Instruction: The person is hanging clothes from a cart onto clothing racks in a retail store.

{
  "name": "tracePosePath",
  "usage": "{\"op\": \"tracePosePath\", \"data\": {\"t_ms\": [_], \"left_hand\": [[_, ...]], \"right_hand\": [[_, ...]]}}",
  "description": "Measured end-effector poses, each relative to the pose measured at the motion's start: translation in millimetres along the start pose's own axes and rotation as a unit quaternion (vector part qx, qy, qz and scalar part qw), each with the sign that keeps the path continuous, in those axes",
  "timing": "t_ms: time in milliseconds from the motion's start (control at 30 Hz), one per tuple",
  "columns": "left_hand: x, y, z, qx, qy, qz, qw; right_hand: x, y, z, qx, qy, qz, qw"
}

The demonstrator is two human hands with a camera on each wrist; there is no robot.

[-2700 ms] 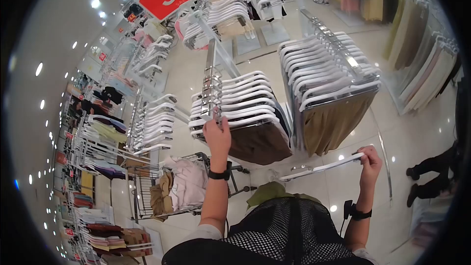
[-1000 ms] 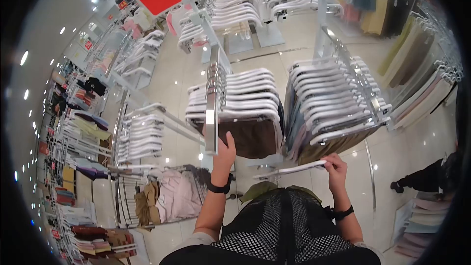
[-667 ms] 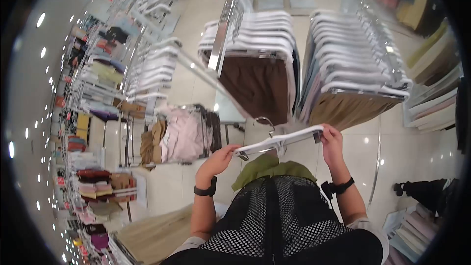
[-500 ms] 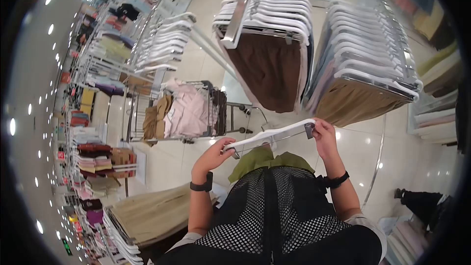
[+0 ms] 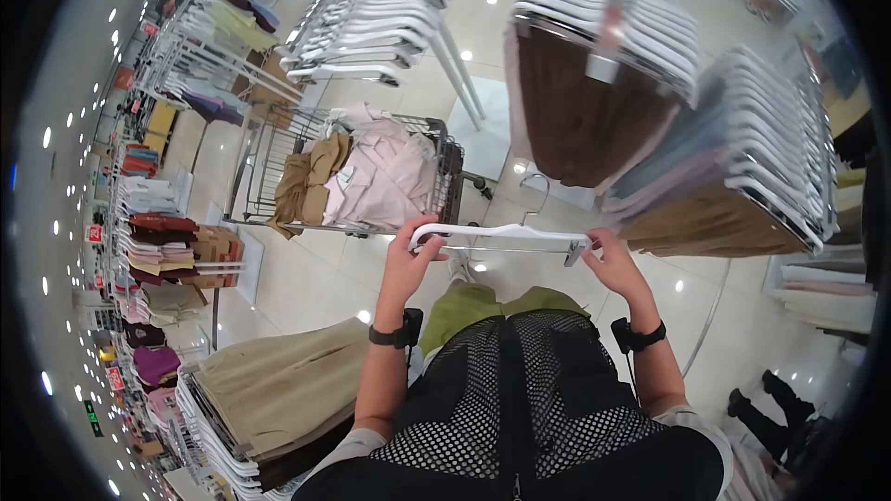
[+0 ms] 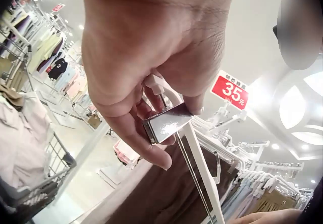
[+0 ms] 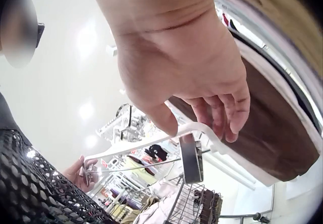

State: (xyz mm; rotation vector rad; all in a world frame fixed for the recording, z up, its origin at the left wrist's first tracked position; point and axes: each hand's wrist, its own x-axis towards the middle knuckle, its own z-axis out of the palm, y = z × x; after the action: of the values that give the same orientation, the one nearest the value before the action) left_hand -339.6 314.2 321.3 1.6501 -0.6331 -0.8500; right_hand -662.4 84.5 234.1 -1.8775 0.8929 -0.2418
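In the head view a white clip hanger [image 5: 506, 231] with a metal hook and cross bar is held level in front of my waist, with no garment on it. My left hand [image 5: 406, 262] grips its left end; a shiny metal clip [image 6: 169, 123] sits between thumb and fingers in the left wrist view. At the other end, my right hand [image 5: 614, 264] pinches the hanger's tip, thumb on one side and fingers on the other. Just below those fingers hangs the second clip [image 7: 192, 161].
A wire cart [image 5: 444, 176] with pink and brown clothes stands ahead on the left. Brown trousers [image 5: 589, 111] hang on a rack ahead, and more trousers [image 5: 710, 223] hang at the right. Beige trousers [image 5: 283, 376] hang close at my left. A person's dark-clad legs [image 5: 775, 408] show at lower right.
My left hand has left the rack rail and taken the hanger's left end; before, only my right hand held it. The head view has turned left and downward, bringing the cart closer to centre.
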Motion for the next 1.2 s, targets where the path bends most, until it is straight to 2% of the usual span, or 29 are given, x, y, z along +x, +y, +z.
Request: {"op": "tracePosePath", "data": {"t_ms": [33, 67, 100, 133, 167, 200, 267, 300, 367, 400, 433, 467, 533, 633, 667, 700, 767, 833, 867, 933, 967, 1000, 1033, 1067, 1133, 1167, 1200], "left_hand": [[8, -20, -30, 0.002, -0.003, -0.011, 1.0], [17, -32, -51, -0.005, 0.0, -0.015, 1.0], [16, -37, -50, 0.016, -0.008, -0.009, 1.0], [32, -50, -76, 0.022, -0.012, -0.004, 1.0], [42, -55, -91, 0.04, -0.015, -0.005, 0.999], [44, -57, -87, 0.041, -0.015, -0.008, 0.999], [77, -75, -133, 0.173, -0.111, 0.103, 0.973], [78, -82, -136, 0.151, -0.126, 0.054, 0.979], [103, -62, -169, 0.114, -0.144, 0.044, 0.982], [101, -52, -156, 0.092, -0.164, 0.037, 0.981], [124, -57, -178, 0.137, -0.202, 0.092, 0.965], [134, -59, -192, 0.134, -0.205, 0.09, 0.966], [149, -58, -214, -0.064, -0.261, -0.063, 0.961], [184, -85, -245, -0.066, -0.31, -0.06, 0.947], [209, -113, -267, 0.122, -0.23, 0.055, 0.964], [240, -141, -292, 0.302, -0.144, 0.174, 0.926], [260, -163, -308, 0.444, -0.01, 0.254, 0.859], [290, -177, -327, 0.542, 0.162, 0.204, 0.799], [299, -188, -338, 0.541, 0.158, 0.208, 0.799], [313, -206, -357, 0.553, 0.065, -0.05, 0.829], [319, -211, -363, 0.553, 0.062, -0.042, 0.83], [326, -208, -361, 0.532, 0.034, -0.074, 0.843], [322, -205, -366, 0.506, 0.006, -0.123, 0.854], [323, -200, -366, 0.506, 0.007, -0.114, 0.855], [309, -188, -361, 0.46, 0.073, -0.098, 0.88], [304, -197, -365, 0.389, 0.094, -0.1, 0.911], [283, -205, -362, 0.391, 0.102, -0.098, 0.909]], "right_hand": [[24, -20, 25, -0.067, -0.006, -0.13, 0.989], [43, -49, 45, -0.072, -0.012, -0.128, 0.989], [45, -68, 47, 0.002, -0.051, -0.172, 0.984], [74, -100, 71, 0.064, -0.098, -0.214, 0.97], [97, -119, 95, 0.132, -0.173, -0.185, 0.958], [101, -126, 107, 0.134, -0.174, -0.183, 0.958], [146, -183, 170, 0.089, -0.176, -0.23, 0.953], [148, -186, 186, 0.091, -0.177, -0.228, 0.953], [190, -201, 252, 0.102, -0.242, -0.191, 0.946], [190, -188, 256, 0.104, -0.242, -0.191, 0.946], [210, -197, 277, 0.092, -0.281, -0.147, 0.944], [220, -200, 287, 0.083, -0.318, -0.102, 0.939], [228, -212, 291, 0.097, -0.301, -0.069, 0.946], [225, -220, 278, 0.109, -0.249, 0.011, 0.962], [219, -217, 268, 0.107, -0.217, 0.058, 0.968], [206, -219, 250, 0.063, -0.177, 0.087, 0.978], [181, -211, 228, 0.05, -0.145, 0.094, 0.984], [156, -201, 214, 0.034, -0.11, 0.103, 0.988], [144, -197, 209, 0.068, -0.09, 0.119, 0.986], [118, -189, 202, 0.103, -0.061, 0.135, 0.984], [107, -186, 200, 0.13, -0.047, 0.161, 0.977], [94, -181, 196, 0.158, -0.024, 0.18, 0.971], [90, -180, 196, 0.158, -0.024, 0.179, 0.971], [88, -176, 194, 0.167, -0.029, 0.169, 0.971], [76, -168, 183, 0.175, -0.031, 0.152, 0.972], [76, -169, 179, 0.178, -0.033, 0.143, 0.973], [63, -162, 172, 0.184, -0.04, 0.128, 0.974]]}}
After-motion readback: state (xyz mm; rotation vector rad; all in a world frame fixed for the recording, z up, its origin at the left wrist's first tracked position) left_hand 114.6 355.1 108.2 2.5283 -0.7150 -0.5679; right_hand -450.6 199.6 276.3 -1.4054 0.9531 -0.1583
